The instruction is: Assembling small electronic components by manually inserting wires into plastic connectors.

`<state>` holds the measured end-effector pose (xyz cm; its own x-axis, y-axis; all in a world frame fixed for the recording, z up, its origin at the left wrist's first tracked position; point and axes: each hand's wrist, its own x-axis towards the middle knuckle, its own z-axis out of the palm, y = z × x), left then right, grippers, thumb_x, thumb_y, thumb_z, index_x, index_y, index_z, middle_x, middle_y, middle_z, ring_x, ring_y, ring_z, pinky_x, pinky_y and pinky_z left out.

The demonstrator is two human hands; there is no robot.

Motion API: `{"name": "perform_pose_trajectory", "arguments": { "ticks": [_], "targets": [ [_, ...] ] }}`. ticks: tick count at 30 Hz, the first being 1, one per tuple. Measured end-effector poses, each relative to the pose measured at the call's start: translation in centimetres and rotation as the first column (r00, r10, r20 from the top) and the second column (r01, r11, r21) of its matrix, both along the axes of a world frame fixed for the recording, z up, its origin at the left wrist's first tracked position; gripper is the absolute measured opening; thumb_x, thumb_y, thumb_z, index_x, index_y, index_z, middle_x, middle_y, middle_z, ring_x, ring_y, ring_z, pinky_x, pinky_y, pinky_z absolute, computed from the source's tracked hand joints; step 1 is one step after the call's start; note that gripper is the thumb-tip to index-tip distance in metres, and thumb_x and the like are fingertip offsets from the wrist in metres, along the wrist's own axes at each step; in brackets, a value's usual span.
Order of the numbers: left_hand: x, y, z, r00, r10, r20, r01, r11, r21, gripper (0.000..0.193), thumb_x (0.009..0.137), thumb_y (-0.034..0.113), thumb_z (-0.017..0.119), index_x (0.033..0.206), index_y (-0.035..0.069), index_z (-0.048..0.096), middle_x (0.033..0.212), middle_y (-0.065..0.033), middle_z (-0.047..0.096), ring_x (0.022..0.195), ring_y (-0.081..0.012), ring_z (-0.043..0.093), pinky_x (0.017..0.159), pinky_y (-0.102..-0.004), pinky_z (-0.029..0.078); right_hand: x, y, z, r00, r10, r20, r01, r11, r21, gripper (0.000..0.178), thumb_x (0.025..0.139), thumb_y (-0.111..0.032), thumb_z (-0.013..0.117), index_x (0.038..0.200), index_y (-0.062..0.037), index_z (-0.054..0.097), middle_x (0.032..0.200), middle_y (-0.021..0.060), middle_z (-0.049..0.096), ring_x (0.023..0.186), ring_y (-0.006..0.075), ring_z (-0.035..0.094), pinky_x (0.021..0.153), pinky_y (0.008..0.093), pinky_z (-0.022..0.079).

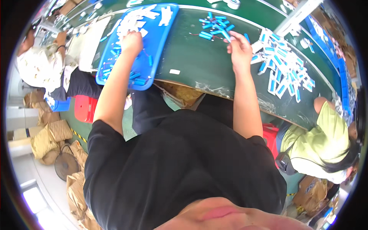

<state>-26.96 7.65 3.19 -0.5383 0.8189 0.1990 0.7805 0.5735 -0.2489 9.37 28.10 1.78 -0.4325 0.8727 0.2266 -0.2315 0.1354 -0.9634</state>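
My left hand (132, 43) reaches into a blue tray (163, 50), its fingers closed among white plastic pieces (143, 15). What those fingers grip, if anything, is hidden. Blue cylindrical batteries (136, 81) with thin red wires lie in the near part of the same tray. Over the table, my right hand (240, 53) pinches one blue battery (226, 36) between thumb and fingers. It is beside a loose pile of similar batteries (216, 23). To its right spreads a heap of white pieces with blue batteries set in them (281, 65).
The green table (191, 51) has a scuffed front edge and a small white label (174, 71). A co-worker in a patterned white top (42, 67) sits at left, another in light green (318, 138) at right. A metal post (295, 19) stands at the back right.
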Motion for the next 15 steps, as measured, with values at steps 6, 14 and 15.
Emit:
{"name": "perform_pose_trajectory", "arguments": {
  "ticks": [6,14,15],
  "targets": [
    [1.0,0.3,0.0,0.996,-0.025,0.090,0.017,0.996,0.087,0.028,0.090,0.024,0.074,0.112,0.007,0.073,0.117,-0.0174,0.070,0.116,-0.0361,0.066,0.099,-0.0485,0.054,1.0,0.8,0.6,0.736,0.252,-0.629,-0.632,0.589,-0.504,0.037,0.101,-0.008,0.061,0.137,-0.0052,0.057,0.109,0.0202,0.072,0.087,0.0247,0.064,0.078,0.0360,0.054],
    [-2.8,0.6,-3.0,0.994,-0.034,0.108,0.020,0.991,0.133,0.018,0.091,0.016,0.063,0.100,0.005,0.074,0.100,-0.0220,0.074,0.101,-0.0395,0.071,0.097,-0.0502,0.053,0.6,0.9,0.1,0.794,0.253,-0.553,-0.552,0.680,-0.482,0.031,0.099,-0.008,0.064,0.130,-0.0046,0.060,0.111,0.0163,0.074,0.079,0.0186,0.061,0.073,0.0318,0.051],
    [-3.0,0.4,-3.1,0.972,-0.023,0.232,-0.022,0.981,0.192,0.016,0.090,0.014,0.062,0.096,0.003,0.074,0.098,-0.0250,0.074,0.099,-0.0413,0.071,0.095,-0.0507,0.054,0.4,1.0,-0.2,0.817,0.258,-0.516,-0.526,0.702,-0.481,0.031,0.098,-0.008,0.065,0.129,-0.0043,0.060,0.111,0.0164,0.075,0.077,0.0174,0.061,0.072,0.0313,0.051]
  ]
}}
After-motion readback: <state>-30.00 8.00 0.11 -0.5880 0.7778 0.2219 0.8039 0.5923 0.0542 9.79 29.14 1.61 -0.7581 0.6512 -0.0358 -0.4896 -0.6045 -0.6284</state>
